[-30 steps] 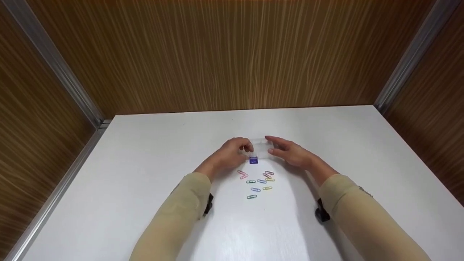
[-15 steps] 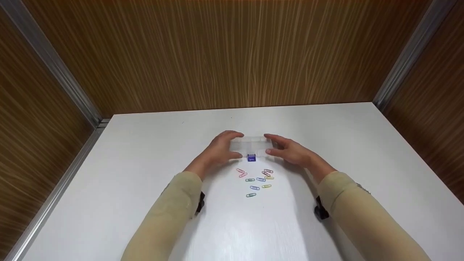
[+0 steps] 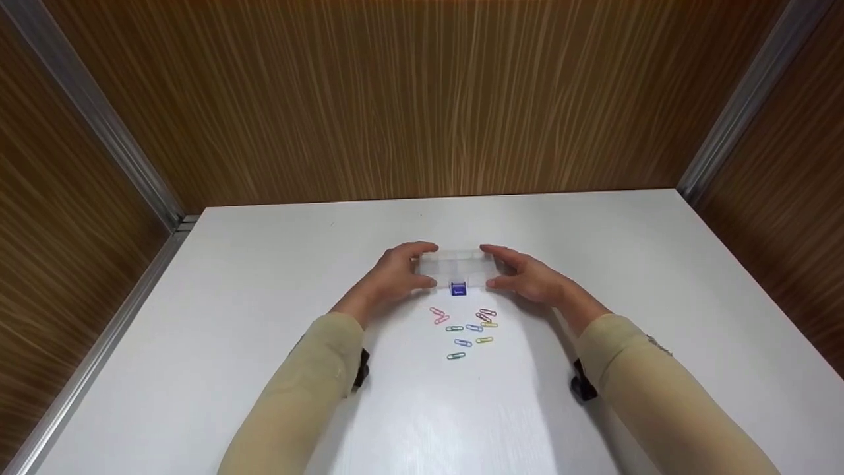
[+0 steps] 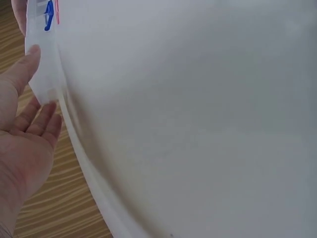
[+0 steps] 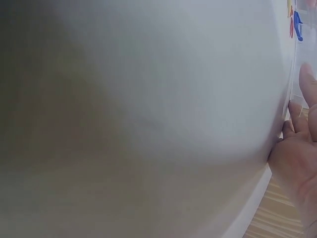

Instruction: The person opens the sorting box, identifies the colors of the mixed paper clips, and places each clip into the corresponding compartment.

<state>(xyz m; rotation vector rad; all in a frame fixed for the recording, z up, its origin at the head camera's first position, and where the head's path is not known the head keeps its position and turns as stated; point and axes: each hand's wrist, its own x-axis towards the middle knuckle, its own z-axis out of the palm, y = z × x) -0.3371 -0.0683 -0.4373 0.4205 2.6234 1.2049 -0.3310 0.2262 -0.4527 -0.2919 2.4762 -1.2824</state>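
A clear plastic compartment box (image 3: 455,267) with a blue latch (image 3: 458,289) on its near side lies on the white table. My left hand (image 3: 393,274) holds the box's left end, thumb at the near edge and index finger at the far edge. At the right end my right hand (image 3: 535,280) grips it the same way. In the left wrist view, the left thumb lies along the box wall (image 4: 47,67). Just nearer than the box lie loose paper clips: pink (image 3: 439,316), green (image 3: 455,328), blue (image 3: 463,343), yellow (image 3: 484,340) and red (image 3: 484,316).
The white table (image 3: 277,264) reaches back to a wood-grain panel (image 3: 422,99). Similar panels with metal corner posts (image 3: 99,125) stand on both sides. A black wrist device (image 3: 361,369) shows under the left sleeve, another (image 3: 583,384) under the right.
My left hand has moved left from beside the latch to the box's left end and spread around it. The right hand has stayed at the right end. The paper clips have not moved.
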